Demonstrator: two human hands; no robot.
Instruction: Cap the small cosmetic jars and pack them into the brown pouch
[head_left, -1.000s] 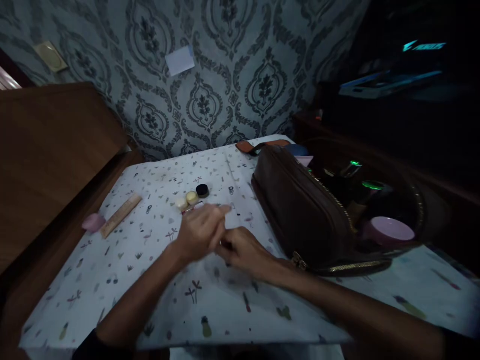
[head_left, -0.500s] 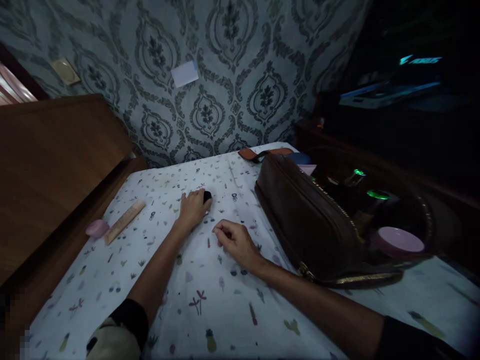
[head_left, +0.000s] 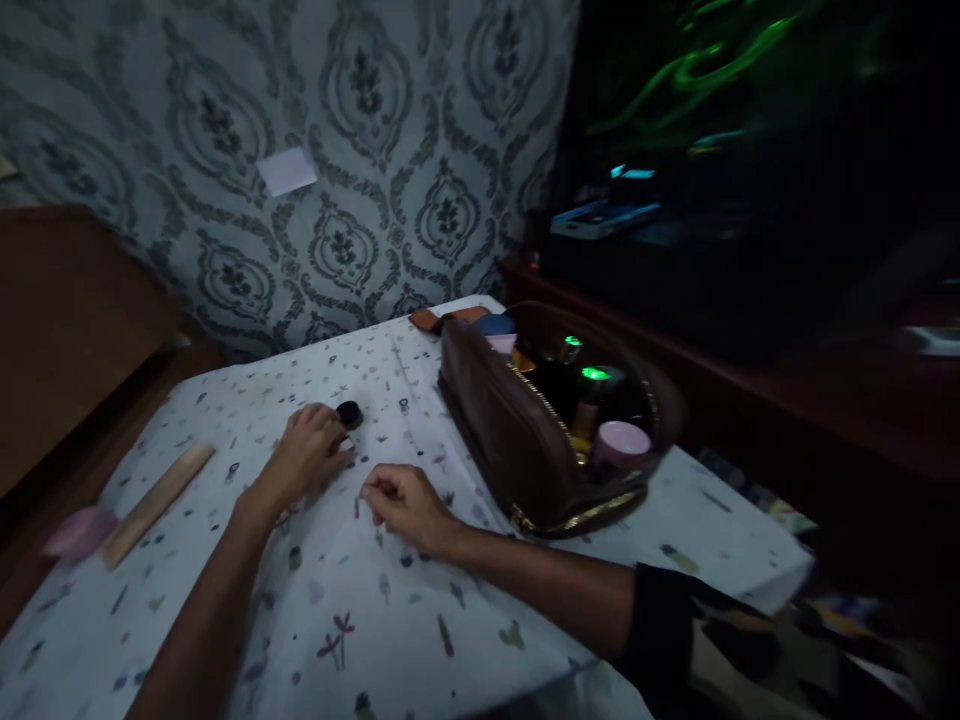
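My left hand point(head_left: 306, 450) rests low over the patterned cloth, its fingers loosely bent and apart. Just beyond its fingertips is a round black cap point(head_left: 349, 414), with a small pale piece below it near the thumb. Whether these two belong together I cannot tell. My right hand point(head_left: 409, 507) lies on the cloth to the right, its fingers curled in with nothing visible in them. Right of it stands a brown zipped toiletry bag point(head_left: 495, 430), gaping open. Inside are a pink-lidded jar point(head_left: 622, 440) and bottles with shiny green-lit tops point(head_left: 595, 374).
A beige tube or slim box point(head_left: 157, 505) lies at the left beside a pink rounded object point(head_left: 80, 532). The white patterned cloth point(head_left: 409, 650) covers the table. A wooden panel point(head_left: 67, 320) borders the left, papered wall point(head_left: 375, 120) behind, dark screen point(head_left: 735, 180) at right.
The view has swung to the right. My left hand has drawn back from the black cap, which shows more fully now. My right hand keeps its curled pose.
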